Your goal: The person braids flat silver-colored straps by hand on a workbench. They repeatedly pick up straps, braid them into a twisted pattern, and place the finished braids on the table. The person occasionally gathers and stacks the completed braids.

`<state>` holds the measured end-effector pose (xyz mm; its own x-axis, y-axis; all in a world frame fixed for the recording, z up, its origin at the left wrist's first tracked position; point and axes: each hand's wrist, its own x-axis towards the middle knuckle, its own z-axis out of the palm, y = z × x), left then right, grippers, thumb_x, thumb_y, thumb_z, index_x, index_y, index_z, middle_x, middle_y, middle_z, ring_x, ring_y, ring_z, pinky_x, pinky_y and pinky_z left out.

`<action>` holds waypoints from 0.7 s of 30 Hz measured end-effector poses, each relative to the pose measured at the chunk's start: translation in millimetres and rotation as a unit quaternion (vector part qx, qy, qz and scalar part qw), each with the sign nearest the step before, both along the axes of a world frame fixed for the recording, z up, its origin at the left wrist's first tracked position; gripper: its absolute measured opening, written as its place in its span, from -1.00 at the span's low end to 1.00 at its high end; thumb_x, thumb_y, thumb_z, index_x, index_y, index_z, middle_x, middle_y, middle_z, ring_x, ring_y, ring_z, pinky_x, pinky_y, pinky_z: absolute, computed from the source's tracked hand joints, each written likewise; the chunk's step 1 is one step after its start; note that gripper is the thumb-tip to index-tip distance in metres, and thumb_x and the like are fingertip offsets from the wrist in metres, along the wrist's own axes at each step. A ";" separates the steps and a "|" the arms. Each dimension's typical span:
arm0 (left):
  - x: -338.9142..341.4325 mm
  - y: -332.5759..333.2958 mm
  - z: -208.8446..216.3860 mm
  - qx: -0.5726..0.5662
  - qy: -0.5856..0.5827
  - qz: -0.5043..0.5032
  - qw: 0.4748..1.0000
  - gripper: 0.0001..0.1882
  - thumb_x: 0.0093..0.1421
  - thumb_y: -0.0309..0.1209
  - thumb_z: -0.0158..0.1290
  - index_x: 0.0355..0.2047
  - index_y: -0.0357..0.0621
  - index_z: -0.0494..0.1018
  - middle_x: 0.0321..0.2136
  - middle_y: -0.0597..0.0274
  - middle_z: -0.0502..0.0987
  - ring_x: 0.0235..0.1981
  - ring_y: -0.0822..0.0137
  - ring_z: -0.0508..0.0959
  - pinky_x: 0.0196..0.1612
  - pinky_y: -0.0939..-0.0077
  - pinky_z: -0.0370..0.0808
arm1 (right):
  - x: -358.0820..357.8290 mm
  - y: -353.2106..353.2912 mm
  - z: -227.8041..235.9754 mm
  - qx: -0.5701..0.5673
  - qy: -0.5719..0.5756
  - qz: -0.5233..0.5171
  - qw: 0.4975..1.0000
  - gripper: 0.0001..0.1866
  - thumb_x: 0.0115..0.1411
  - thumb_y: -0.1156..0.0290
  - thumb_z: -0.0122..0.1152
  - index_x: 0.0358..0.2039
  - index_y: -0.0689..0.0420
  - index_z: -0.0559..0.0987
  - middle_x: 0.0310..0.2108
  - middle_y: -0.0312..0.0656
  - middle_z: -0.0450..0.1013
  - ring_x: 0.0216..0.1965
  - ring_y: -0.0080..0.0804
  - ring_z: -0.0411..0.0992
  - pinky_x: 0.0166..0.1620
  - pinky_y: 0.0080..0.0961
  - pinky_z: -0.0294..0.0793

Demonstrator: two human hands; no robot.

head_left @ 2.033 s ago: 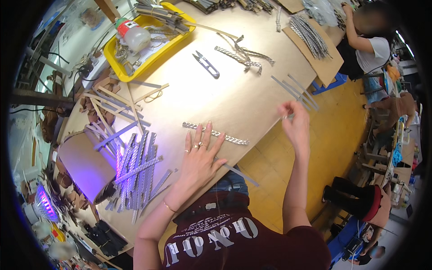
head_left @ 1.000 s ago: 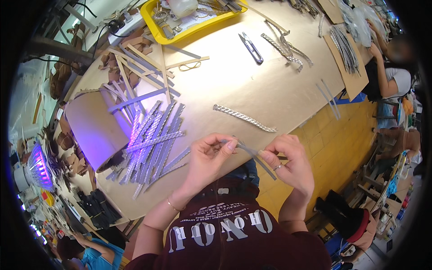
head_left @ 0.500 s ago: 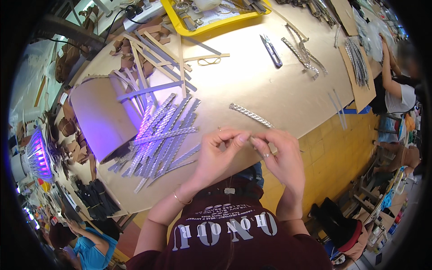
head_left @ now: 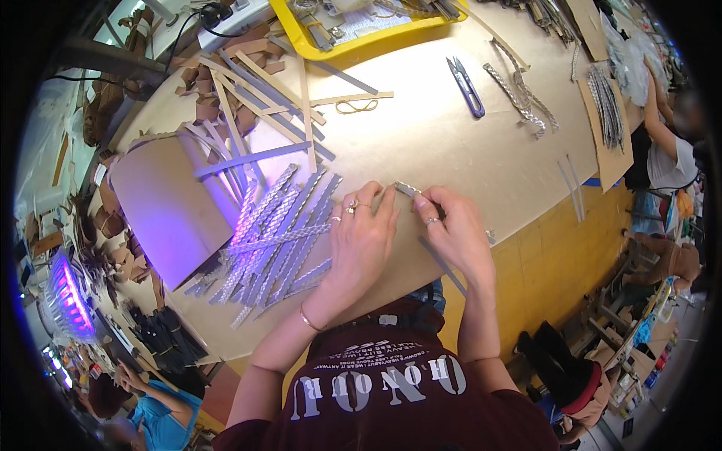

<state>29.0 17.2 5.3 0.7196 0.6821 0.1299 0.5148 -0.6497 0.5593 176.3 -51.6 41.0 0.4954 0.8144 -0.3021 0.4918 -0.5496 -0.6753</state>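
Note:
My right hand (head_left: 460, 229) pinches a short silver braided strip (head_left: 407, 189) between thumb and fingers; its far end sticks out toward the left. Close to that end, my left hand (head_left: 362, 237) reaches over the table, fingers stretched out and nothing visibly gripped. A flat grey strip (head_left: 444, 264) shows below my right hand at the table's near edge; whether the hand touches it is hidden. Left of my left hand lies a loose pile of silver and grey braided strips (head_left: 271, 233).
A curved brown sheet (head_left: 165, 203) stands left of the pile, near flat strips (head_left: 256, 159) and brown scraps (head_left: 203, 90). Thread snips (head_left: 468, 89), braided pieces (head_left: 523, 98) and a yellow tray (head_left: 361, 45) lie farther back. A purple-lit lamp (head_left: 71, 297) is at far left. Other people work nearby.
My hands were pinched together near the table edge; they have moved apart and forward. The braided strip that lay on the table is now in my right hand. My left fingers have straightened.

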 end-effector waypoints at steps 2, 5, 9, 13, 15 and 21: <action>0.0 1.1 0.8 -0.004 0.005 -0.005 1.000 -0.64 0.16 -0.41 0.16 -0.02 -0.22 0.53 -0.12 0.13 0.43 -0.13 0.13 0.44 -0.10 0.24 0.34 | 0.9 1.4 -0.8 -0.007 0.003 0.000 1.000 -0.78 0.28 0.35 0.14 -0.37 0.26 0.58 -0.58 -0.02 0.44 -0.57 -0.17 0.39 -0.41 -0.30 0.35; -0.6 3.0 2.6 -0.011 0.011 -0.009 1.000 -0.63 0.16 -0.40 0.17 -0.02 -0.22 0.53 -0.12 0.13 0.43 -0.12 0.13 0.43 -0.10 0.24 0.33 | 1.9 4.3 -0.5 -0.025 0.001 0.006 1.000 -0.78 0.28 0.36 0.14 -0.37 0.26 0.58 -0.57 -0.02 0.44 -0.55 -0.15 0.40 -0.39 -0.30 0.36; -0.7 4.0 3.9 -0.020 0.013 -0.011 1.000 -0.62 0.16 -0.39 0.17 -0.01 -0.22 0.53 -0.11 0.13 0.43 -0.10 0.12 0.43 -0.09 0.23 0.33 | 2.3 7.3 1.3 -0.044 -0.008 0.012 0.999 -0.79 0.28 0.36 0.13 -0.37 0.25 0.58 -0.56 -0.03 0.44 -0.52 -0.12 0.41 -0.36 -0.28 0.36; -0.8 3.9 4.6 -0.027 0.016 -0.013 0.999 -0.62 0.16 -0.38 0.17 -0.01 -0.22 0.53 -0.10 0.12 0.43 -0.09 0.12 0.43 -0.08 0.23 0.33 | 2.0 8.2 2.9 -0.056 0.003 0.004 0.998 -0.79 0.27 0.36 0.13 -0.37 0.25 0.58 -0.55 -0.02 0.45 -0.50 -0.09 0.42 -0.35 -0.26 0.37; -0.9 3.9 5.0 -0.029 0.017 -0.013 0.999 -0.62 0.16 -0.38 0.17 0.00 -0.22 0.53 -0.09 0.12 0.43 -0.08 0.12 0.43 -0.07 0.23 0.33 | 1.5 8.5 3.4 -0.061 0.000 0.001 0.998 -0.79 0.27 0.35 0.13 -0.37 0.25 0.58 -0.55 -0.02 0.45 -0.50 -0.08 0.43 -0.35 -0.26 0.37; -1.8 4.4 5.8 -0.035 0.005 -0.010 0.999 -0.59 0.16 -0.38 0.17 0.03 -0.20 0.51 -0.08 0.11 0.43 -0.09 0.12 0.44 -0.06 0.23 0.33 | 0.9 9.3 2.9 -0.051 -0.016 0.007 0.999 -0.78 0.27 0.34 0.13 -0.37 0.23 0.59 -0.53 -0.01 0.47 -0.47 -0.05 0.45 -0.33 -0.23 0.38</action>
